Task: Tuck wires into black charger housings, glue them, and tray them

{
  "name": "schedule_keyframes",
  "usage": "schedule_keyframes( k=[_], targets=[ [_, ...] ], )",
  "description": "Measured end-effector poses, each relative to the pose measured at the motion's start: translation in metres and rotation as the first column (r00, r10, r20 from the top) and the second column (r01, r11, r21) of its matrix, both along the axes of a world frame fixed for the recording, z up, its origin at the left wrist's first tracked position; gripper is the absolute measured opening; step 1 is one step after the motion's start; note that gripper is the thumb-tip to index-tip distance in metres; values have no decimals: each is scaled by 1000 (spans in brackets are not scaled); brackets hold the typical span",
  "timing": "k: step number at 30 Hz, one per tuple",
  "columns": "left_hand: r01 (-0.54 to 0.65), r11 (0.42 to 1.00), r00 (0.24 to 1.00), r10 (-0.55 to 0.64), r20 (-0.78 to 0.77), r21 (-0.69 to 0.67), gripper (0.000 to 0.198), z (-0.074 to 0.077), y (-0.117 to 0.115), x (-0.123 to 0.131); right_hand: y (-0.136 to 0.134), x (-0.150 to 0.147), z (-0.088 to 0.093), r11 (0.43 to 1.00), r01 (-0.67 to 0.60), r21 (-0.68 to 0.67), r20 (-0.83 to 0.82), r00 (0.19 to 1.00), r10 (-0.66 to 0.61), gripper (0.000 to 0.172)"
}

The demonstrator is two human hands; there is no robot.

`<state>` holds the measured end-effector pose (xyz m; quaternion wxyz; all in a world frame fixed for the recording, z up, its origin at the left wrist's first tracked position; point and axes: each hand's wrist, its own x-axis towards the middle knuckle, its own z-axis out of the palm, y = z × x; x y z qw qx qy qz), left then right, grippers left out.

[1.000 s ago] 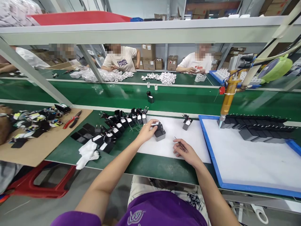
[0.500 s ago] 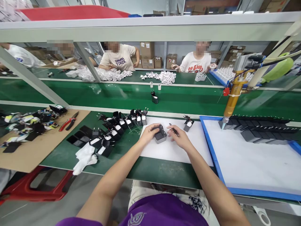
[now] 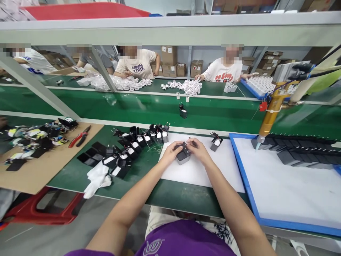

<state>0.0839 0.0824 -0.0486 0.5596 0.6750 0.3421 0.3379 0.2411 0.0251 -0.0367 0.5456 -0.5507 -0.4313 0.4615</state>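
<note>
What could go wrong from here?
The left hand and right hand crowd one small black casing; it could slip. The black unit beside the right hand might get knocked. The white glove overhangs the edge of the green table and may fall.

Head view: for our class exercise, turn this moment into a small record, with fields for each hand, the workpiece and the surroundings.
Left hand: holding the black housing
Right hand: fingers at the housing's upper right; any tool is hard to make out
Workpiece support: white sheet on the green bench
Also on sheet: one black unit
Left of sheet: black units in a cluster, white glove, pliers
Right of sheet: blue-rimmed tray
</note>
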Motion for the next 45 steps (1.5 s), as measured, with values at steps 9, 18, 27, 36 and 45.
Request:
schedule_keyframes(
  k=[9, 18, 27, 36, 45],
  targets=[
    [235, 927, 917, -112, -383, 292, 103, 27, -18, -30, -4, 1, -11, 1000, 13, 17, -13, 1000, -13, 27],
    [151, 867, 921, 51, -387, 474, 73, 20, -24, 0, -1, 9, -12, 991, 114, 66, -1, 993, -114, 26],
    [419, 879, 856, -298, -423, 228, 85, 44, 22, -2, 4, 12, -16, 949, 286, 134, -45, 958, -283, 37],
    [-18, 949, 904, 150, -401, 314, 98, 48, 137, 126, 11, 8, -19, 931, 334, 146, -58, 942, -329, 36],
    [2, 925, 860, 192, -473, 381, 104, 38, 179, 193, 15, 5, -21, 931, 317, 182, 11, 946, -324, 32]
  ],
)
